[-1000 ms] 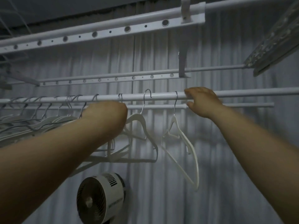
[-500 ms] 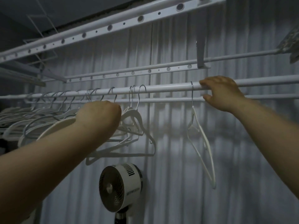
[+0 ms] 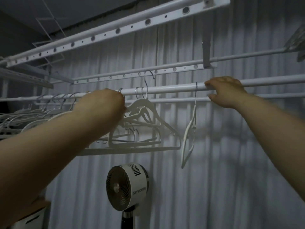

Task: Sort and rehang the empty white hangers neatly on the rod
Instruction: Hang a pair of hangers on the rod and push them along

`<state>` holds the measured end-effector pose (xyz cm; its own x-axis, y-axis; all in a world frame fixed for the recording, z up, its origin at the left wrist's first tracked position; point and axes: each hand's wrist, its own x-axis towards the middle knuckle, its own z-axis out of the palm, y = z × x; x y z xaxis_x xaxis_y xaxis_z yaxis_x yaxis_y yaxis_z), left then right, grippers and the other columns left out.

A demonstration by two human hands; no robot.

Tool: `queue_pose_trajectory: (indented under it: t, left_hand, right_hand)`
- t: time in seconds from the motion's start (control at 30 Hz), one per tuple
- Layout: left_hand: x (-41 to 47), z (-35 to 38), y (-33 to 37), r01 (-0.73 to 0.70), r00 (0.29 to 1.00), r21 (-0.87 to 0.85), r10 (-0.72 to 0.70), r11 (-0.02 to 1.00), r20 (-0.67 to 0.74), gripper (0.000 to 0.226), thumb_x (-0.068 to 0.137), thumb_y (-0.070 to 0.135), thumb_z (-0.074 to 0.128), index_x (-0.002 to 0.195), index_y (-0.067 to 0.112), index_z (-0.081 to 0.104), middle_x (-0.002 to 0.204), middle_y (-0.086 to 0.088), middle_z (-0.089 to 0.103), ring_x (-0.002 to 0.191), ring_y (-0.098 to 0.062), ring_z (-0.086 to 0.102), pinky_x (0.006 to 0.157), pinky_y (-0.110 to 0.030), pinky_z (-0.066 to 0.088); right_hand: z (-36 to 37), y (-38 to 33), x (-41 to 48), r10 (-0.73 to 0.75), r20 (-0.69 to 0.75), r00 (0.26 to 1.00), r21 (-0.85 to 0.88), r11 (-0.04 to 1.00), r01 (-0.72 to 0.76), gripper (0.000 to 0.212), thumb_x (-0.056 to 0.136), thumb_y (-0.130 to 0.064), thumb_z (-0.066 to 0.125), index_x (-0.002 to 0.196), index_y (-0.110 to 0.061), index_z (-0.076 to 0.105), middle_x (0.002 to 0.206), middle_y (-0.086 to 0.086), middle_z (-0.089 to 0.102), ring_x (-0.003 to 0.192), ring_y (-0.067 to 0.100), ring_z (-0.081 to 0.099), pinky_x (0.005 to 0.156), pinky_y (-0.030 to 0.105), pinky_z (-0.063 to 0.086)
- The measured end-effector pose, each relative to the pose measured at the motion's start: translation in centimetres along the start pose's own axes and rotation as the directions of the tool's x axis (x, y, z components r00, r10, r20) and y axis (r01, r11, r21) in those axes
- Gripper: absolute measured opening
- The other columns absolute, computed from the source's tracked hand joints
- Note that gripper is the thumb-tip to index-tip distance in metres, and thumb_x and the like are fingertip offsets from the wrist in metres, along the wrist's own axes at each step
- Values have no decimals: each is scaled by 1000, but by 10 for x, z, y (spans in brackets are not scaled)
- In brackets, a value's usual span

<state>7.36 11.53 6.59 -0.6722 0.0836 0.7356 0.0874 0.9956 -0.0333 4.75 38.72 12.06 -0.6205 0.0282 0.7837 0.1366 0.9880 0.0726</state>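
One text shows — a dark brand word printed along the white side housing of the fan (image 3: 126,187), just right of its round grille; it runs tilted with the casing and seems to read "SKYWORTH", though the letters are small and soft in the dim light; no other label, number or sign can be read — not on the perforated rail (image 3: 115,31), nor on the white hangers (image 3: 142,113).

The left hand (image 3: 105,103) hides its own fingers and several white plastic hangers (image 3: 145,113); at nine o'clock, more hangers run off frame.
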Motion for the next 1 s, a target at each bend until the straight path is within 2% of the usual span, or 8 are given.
queue_pose_trajectory:
  t: [0.1,0.2,0.33,0.57,0.67,0.83,0.93,1.0]
  left_hand:
    - [12,1,18,-17,1000,-19,17,1000,7,13,96,17,43,94,12,55,69,-2,42,66,-20,45,66,-30,37]
    - [24,5,37,-44,999,-19,44,999,-1,23,95,13,45,114,4,56,98,-12,58,82,-25,47,71,-31,37]
    - [43,13,56,-17,997,-100,24,995,74,24,95,12,47,115,4,57,119,-14,60,108,-30,59,84,-34,46]
    - [47,38,68,-35,996,-158,48,987,77,24,96,10,44,114,3,58,117,-15,61,107,-31,59,73,-32,38]
    - [50,43,69,-38,995,-169,53,985,82,20,95,10,45,107,5,60,103,-13,61,90,-28,55,72,-31,37]
    - [53,49,65,-34,995,-186,51,982,86,16,94,11,48,100,6,61,88,-7,55,84,-28,53,70,-30,38]
    - [54,46,59,-29,995,-236,52,971,89,23,94,19,47,99,3,62,68,-4,44,77,-25,47,68,-31,38]
    - [54,41,54,-44,995,-261,65,964,72,31,95,27,45,102,2,62,72,-5,44,78,-25,46,69,-31,38]
  right_hand:
    - [-2,0,1,3,9,1000,9,1000,-3,51,92,-20,50,141,-18,36,150,5,35,138,26,28,111,33,21]
    - [0,3,1,-14,-1,1000,11,1000,14,51,92,-20,50,141,-17,37,150,4,36,138,25,29,112,32,21]
    - [6,9,3,-48,-12,999,-2,999,48,51,91,-18,49,141,-14,36,150,5,35,138,24,27,113,30,18]
    - [10,10,4,-73,-34,997,-4,997,73,52,91,-17,49,141,-13,35,152,2,32,140,22,24,114,30,16]
    - [12,9,4,-73,-50,996,-13,997,72,52,92,-17,49,142,-13,34,153,2,30,141,22,23,115,30,14]
    - [12,11,3,-83,-56,995,-19,996,82,53,93,-17,47,143,-14,32,155,1,26,143,21,19,116,30,10]
    - [12,10,2,-77,-50,996,-12,997,77,53,93,-18,47,144,-15,31,156,1,24,144,22,16,117,30,7]
    - [11,7,1,-66,-58,996,16,998,67,53,93,-17,48,144,-14,32,155,2,24,144,22,16,117,30,8]
